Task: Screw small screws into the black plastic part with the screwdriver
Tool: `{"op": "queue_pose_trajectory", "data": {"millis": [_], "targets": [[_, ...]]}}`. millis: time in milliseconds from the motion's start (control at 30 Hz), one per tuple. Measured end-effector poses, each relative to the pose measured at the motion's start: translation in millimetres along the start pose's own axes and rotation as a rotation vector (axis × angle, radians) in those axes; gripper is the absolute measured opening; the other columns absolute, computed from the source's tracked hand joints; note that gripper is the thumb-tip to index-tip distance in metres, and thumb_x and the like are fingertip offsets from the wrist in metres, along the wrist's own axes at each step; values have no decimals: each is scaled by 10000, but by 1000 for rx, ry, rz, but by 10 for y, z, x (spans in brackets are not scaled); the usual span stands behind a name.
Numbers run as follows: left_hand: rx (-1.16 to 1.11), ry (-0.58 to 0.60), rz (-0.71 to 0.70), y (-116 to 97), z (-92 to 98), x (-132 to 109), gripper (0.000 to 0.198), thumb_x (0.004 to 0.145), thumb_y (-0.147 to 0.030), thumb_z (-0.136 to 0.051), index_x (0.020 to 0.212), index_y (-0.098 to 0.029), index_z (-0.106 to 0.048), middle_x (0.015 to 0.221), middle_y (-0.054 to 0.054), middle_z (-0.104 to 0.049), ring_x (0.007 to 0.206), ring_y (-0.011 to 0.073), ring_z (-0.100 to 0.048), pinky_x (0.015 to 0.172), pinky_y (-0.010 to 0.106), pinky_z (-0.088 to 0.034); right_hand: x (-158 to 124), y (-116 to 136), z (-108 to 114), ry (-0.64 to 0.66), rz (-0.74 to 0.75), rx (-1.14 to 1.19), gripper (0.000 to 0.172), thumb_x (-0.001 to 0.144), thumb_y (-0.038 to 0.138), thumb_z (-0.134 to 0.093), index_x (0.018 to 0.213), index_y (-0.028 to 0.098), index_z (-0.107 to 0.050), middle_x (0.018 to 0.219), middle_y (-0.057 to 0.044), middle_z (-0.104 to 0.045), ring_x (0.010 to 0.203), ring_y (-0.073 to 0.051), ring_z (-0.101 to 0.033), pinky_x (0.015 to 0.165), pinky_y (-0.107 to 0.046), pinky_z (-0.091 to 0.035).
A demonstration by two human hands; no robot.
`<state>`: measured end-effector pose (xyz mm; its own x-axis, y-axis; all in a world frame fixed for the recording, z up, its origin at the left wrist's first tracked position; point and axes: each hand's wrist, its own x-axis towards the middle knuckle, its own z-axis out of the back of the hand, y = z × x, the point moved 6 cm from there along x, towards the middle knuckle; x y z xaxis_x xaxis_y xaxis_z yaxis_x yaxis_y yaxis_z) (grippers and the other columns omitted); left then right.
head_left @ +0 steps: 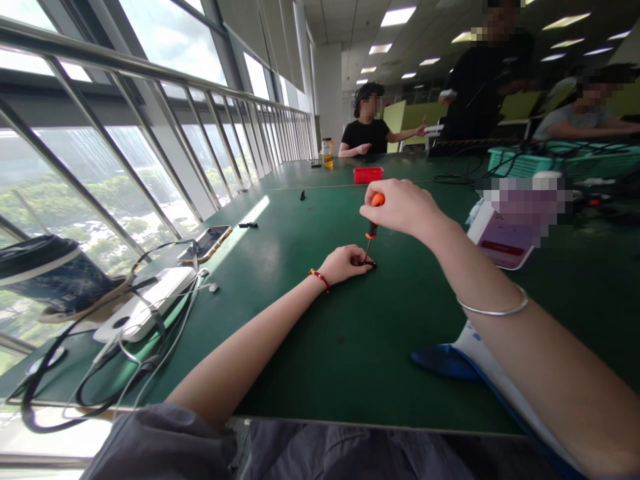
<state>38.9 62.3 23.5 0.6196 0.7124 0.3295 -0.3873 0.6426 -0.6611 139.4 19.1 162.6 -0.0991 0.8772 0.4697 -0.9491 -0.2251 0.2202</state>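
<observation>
A screwdriver (371,230) with an orange and black handle stands nearly upright over the green table, its thin shaft pointing down. My right hand (403,208) is closed around the top of its handle. Down on the tabletop, my left hand (346,263) pinches a small black part (369,265), and the screwdriver's tip meets that part beside my fingertips. The part's exact kind is too small to tell, and my left fingers cover some of it.
To the left are a phone (206,244), a white power strip (147,303) with cables and a dark cup (53,273). Small black pieces (248,225) and a red tray (368,175) lie ahead. A teal basket (530,163) stands right. Other people are beyond the table.
</observation>
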Motion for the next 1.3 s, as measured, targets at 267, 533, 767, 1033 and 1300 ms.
{"op": "queue_pose_trajectory", "data": {"millis": [267,533,767,1033,1300], "targets": [[-4,4,7,-3,2,-2,304,691,-261,-664,557,-168,-407,789,22,-699,756,144,-647,642,223,-473,-14,8,0,33,-4,23,265,779,432,-485,726,230,-646,713,-42,-633,691,-201,-549,606,-311,-363],[-12,4,4,-11,3,-3,311,693,-240,-657,551,-171,-388,789,19,-704,750,146,-640,610,230,-458,-15,18,-19,66,-7,32,350,804,490,-440,665,219,-613,673,-42,-614,643,-189,-537,596,-313,-365],[6,13,6,3,-4,2,295,701,-237,-656,564,-167,-404,785,21,-700,754,142,-644,597,215,-439,-13,18,-1,11,-17,2,214,754,417,-517,764,241,-638,744,-39,-636,705,-212,-554,613,-319,-372],[-5,13,3,1,-6,-1,294,704,-241,-654,563,-167,-407,787,24,-699,748,139,-642,598,213,-440,-1,7,-11,-2,-13,-18,215,724,400,-559,854,247,-635,791,-43,-651,703,-210,-554,602,-308,-368],[-12,5,6,12,-6,3,303,694,-267,-669,563,-166,-416,774,25,-689,756,146,-648,631,222,-466,-7,3,-4,-5,-7,-3,284,784,446,-470,718,224,-635,706,-56,-628,683,-206,-548,594,-312,-362]]}}
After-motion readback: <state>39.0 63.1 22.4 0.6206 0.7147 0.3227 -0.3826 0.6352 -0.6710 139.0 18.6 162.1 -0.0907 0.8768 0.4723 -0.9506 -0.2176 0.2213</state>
